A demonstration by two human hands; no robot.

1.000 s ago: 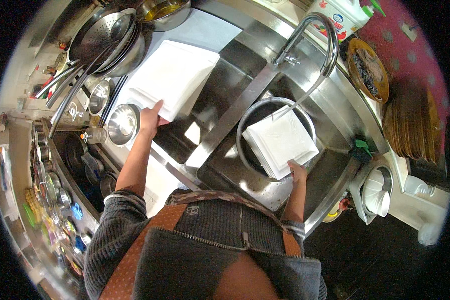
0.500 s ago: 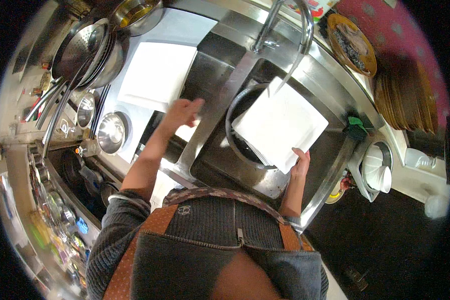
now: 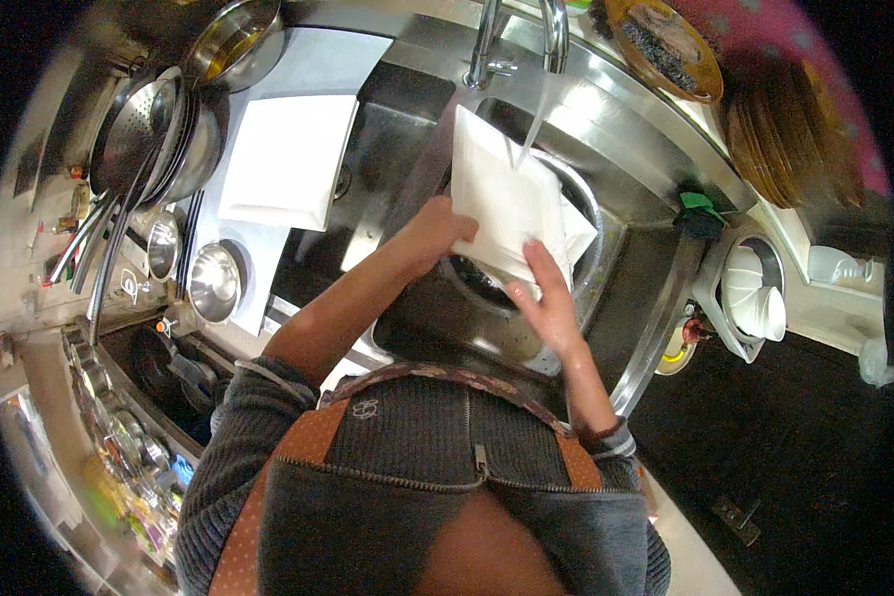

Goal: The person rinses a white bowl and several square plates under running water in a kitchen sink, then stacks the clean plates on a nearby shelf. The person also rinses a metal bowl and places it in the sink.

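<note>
A white square plate is held tilted over the right sink, under a stream of water from the faucet. My left hand is closed on the plate's left edge. My right hand touches the plate's near right part with its fingers stretched out and the thumb apart. Behind the plate, another white piece shows in the round metal basin. The basin stands in the sink; the held plate covers much of it.
White square plates rest on a light board by the left sink. Metal bowls and strainers stand farther left. Brown plates are stacked at the right, above a green scrubber and white dishes.
My left hand has come from the divider between the sinks to grip the plate. The plate has turned and tilted, and my right hand has moved from its corner onto its near part.
</note>
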